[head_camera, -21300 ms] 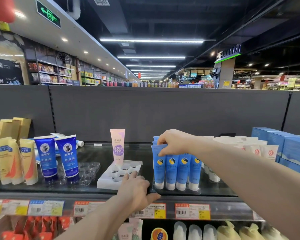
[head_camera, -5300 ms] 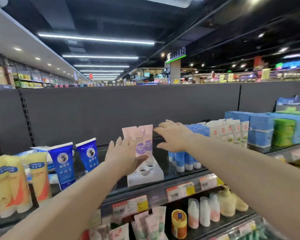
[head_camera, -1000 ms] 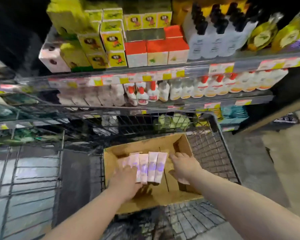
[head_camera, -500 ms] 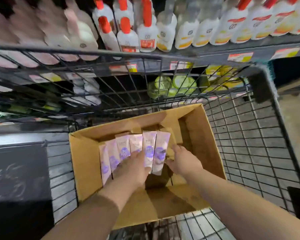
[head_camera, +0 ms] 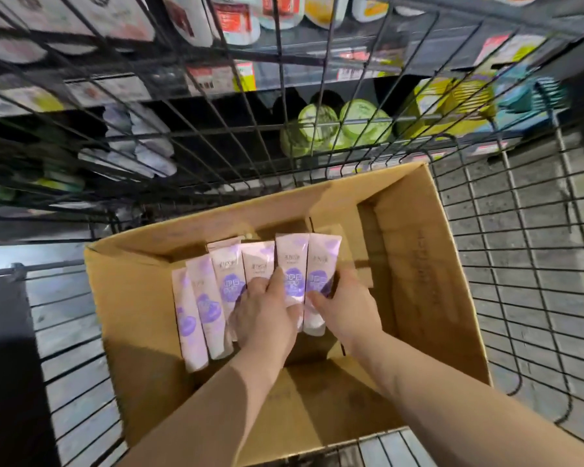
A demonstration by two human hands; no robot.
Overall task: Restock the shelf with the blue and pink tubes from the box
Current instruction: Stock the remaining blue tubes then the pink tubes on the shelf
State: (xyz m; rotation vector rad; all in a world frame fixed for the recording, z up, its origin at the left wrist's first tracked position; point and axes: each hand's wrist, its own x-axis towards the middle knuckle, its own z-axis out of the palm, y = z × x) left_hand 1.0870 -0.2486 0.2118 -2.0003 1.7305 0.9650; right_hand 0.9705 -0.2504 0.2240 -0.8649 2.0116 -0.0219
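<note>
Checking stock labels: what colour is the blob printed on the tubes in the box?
Purple, on pale pink tubes; head view.

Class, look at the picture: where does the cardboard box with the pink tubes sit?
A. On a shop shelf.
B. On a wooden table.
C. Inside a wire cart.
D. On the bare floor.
C: the cardboard box holding the pink tubes rests on the grid floor of the wire cart, with mesh walls around it.

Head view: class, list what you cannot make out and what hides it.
Lower ends of tubes: head view, covered by left hand and right hand.
Floor of box: head view, hidden by tubes.
Tops of bottles: head view, cut off by top edge.
Text on labels: head view, blurred.
</note>
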